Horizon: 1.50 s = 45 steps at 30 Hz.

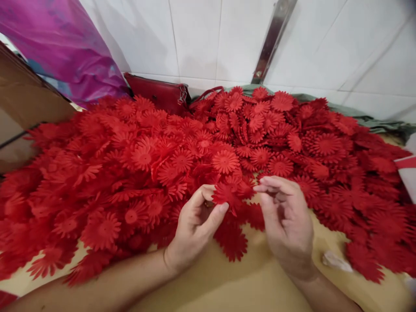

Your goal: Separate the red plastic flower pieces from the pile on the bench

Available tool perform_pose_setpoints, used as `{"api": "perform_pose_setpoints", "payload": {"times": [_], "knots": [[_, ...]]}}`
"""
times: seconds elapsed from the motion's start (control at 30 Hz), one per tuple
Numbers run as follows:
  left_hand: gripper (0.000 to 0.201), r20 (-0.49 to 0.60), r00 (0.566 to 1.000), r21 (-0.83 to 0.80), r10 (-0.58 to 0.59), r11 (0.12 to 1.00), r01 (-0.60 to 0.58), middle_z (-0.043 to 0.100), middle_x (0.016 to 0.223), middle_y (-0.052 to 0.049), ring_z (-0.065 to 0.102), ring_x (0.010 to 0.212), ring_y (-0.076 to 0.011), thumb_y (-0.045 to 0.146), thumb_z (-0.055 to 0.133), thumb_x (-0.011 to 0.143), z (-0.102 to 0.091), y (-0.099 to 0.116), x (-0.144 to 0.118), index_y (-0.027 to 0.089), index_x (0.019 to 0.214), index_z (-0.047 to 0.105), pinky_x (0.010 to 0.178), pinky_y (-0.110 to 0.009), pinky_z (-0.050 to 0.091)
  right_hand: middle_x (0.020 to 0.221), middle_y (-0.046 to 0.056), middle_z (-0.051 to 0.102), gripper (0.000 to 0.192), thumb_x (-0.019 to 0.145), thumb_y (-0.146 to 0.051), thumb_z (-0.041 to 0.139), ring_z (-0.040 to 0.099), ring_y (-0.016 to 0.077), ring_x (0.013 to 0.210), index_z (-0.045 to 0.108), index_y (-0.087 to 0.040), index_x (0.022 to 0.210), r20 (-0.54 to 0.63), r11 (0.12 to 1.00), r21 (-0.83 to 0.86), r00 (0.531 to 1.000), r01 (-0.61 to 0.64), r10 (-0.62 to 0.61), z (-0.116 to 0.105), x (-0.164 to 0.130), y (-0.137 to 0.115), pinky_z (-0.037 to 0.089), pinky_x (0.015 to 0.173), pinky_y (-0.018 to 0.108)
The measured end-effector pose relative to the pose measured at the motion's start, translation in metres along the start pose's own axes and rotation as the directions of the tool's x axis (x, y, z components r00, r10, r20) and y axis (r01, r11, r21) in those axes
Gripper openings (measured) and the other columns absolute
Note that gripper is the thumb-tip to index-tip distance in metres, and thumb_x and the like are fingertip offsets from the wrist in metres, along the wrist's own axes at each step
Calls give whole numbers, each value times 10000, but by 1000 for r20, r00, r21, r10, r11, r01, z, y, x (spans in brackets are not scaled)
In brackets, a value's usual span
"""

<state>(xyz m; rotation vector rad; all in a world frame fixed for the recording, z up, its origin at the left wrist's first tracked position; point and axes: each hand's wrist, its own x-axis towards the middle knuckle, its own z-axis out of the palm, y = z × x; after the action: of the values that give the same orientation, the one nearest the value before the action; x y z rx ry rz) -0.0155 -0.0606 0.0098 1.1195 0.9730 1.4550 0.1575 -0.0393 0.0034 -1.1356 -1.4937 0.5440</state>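
Note:
Between the thumb and forefinger of my left hand is a red fabric flower with narrow petals. Whether it is one layer or a few stacked together, I cannot tell. Just to its right is my right hand, thumb and fingertips drawn close in a pinch near the petals. Anything between those fingertips is too small to make out. Below the held piece, another red flower lies on the yellowish tabletop. A large heap of similar red flower pieces rises directly behind both hands.
Behind the heap stand a dark red purse and a white tiled wall with a metal strip. A cardboard box and purple plastic are at left. Crumpled clear plastic lies at right.

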Motion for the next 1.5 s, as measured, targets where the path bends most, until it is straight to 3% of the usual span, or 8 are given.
{"api": "perform_pose_setpoints", "payload": {"times": [0.13, 0.23, 0.27, 0.43, 0.5, 0.77, 1.07, 1.5], "knots": [[172, 338, 937, 54, -85, 996, 71, 617, 940, -65, 577, 846, -167, 309, 658, 925, 4, 3, -16, 207, 839, 549, 774, -261, 485, 1231, 128, 563, 253, 1010, -288, 460, 606, 273, 1114, 578, -239, 1229, -197, 996, -27, 977, 81, -85, -3, 0, -12, 505, 960, 506], [192, 680, 663, 189, -313, 948, 255, 640, 824, -51, 579, 739, -155, 336, 634, 928, 8, 0, -16, 195, 819, 564, 699, -260, 474, 1217, 134, 563, 258, 987, -294, 459, 567, 318, 1183, 589, -245, 1205, -154, 972, -111, 963, 205, -221, -6, -3, -13, 489, 978, 556], [191, 702, 626, 226, -339, 940, 256, 643, 819, -49, 579, 736, -154, 338, 627, 930, 9, -1, -14, 190, 822, 575, 699, -261, 468, 1213, 129, 567, 268, 976, -280, 467, 559, 320, 1196, 589, -253, 1213, -100, 963, -137, 964, 233, -248, -7, -4, -12, 473, 1003, 567], [177, 408, 869, 94, -280, 960, 265, 638, 947, -42, 581, 892, -157, 358, 618, 953, 8, -7, 6, 183, 928, 618, 830, -257, 460, 1238, 111, 582, 344, 941, -170, 543, 565, 281, 1200, 576, -270, 1269, 135, 923, -208, 944, 324, -301, -6, -4, -7, 460, 1048, 515], [200, 305, 904, -21, -300, 947, 322, 619, 905, -13, 567, 852, -131, 374, 671, 926, 6, -9, 12, 183, 918, 611, 817, -239, 459, 1209, 109, 605, 322, 943, -158, 583, 583, 267, 1173, 587, -267, 1246, 195, 909, -228, 931, 348, -307, -3, -3, -6, 480, 1028, 489], [302, 207, 911, -212, -357, 892, 398, 610, 753, 30, 551, 687, -85, 389, 802, 823, 2, -18, 12, 168, 839, 596, 711, -217, 463, 1063, 77, 652, 161, 907, -270, 712, 640, 228, 1012, 677, -247, 1062, 196, 924, -230, 945, 305, -263, 2, 0, -6, 527, 926, 418], [267, 241, 879, -181, -412, 871, 458, 728, 770, -17, 648, 739, -123, 407, 820, 798, 1, -17, 11, 157, 802, 726, 770, -254, 496, 1021, 25, 667, 72, 972, -287, 612, 638, 177, 985, 679, -269, 957, 269, 995, 31, 959, -96, 85, 0, 0, 0, 518, 869, 323], [283, 183, 896, -233, -404, 868, 439, 688, 679, 28, 591, 632, -70, 357, 822, 812, 1, -19, 10, 160, 747, 629, 665, -184, 454, 812, -15, 598, 119, 924, -382, 667, 597, 166, 715, 612, -281, 893, 82, 776, 465, 893, -427, 442, 1, 13, 12, 532, 688, 322]]}}
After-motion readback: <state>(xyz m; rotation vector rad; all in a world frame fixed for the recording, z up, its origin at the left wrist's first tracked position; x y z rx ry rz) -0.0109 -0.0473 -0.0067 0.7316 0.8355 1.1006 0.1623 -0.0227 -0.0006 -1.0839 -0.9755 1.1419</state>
